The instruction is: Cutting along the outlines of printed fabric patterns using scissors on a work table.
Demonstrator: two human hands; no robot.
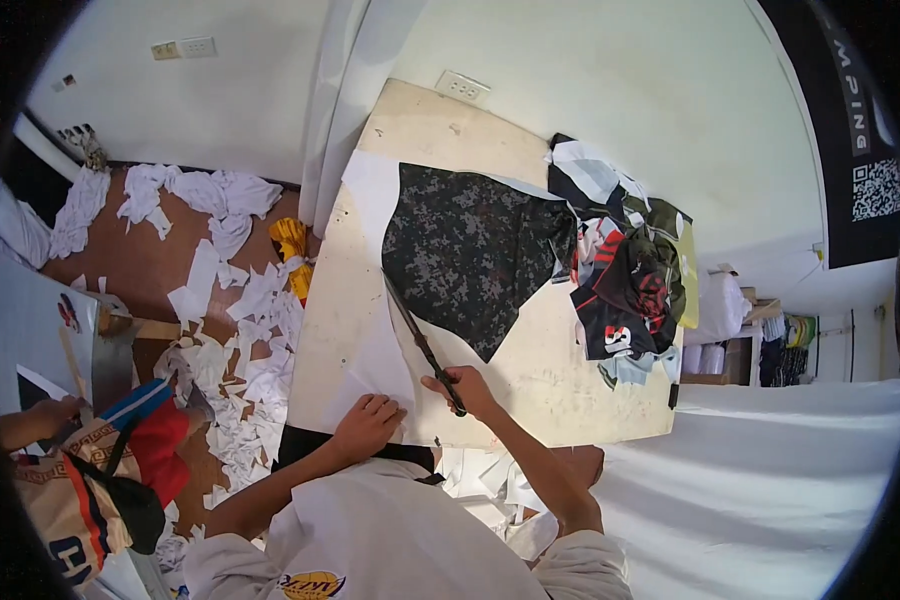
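Observation:
My right hand is closed round the handles of a long pair of dark scissors. Their blades point away from me, with the tips at the left edge of a dark camouflage-patterned fabric piece. That piece lies flat on the table, over a white sheet that shows along its left side. At the sheet's near end, my left hand has its fingers curled on the white material. Whether the sheet is paper or cloth I cannot tell.
Crumpled dark, red and olive garments are heaped on the table's right side. White scraps litter the floor at left. Beyond them, another person's hand is by colourful sportswear. A white curtain hangs at right.

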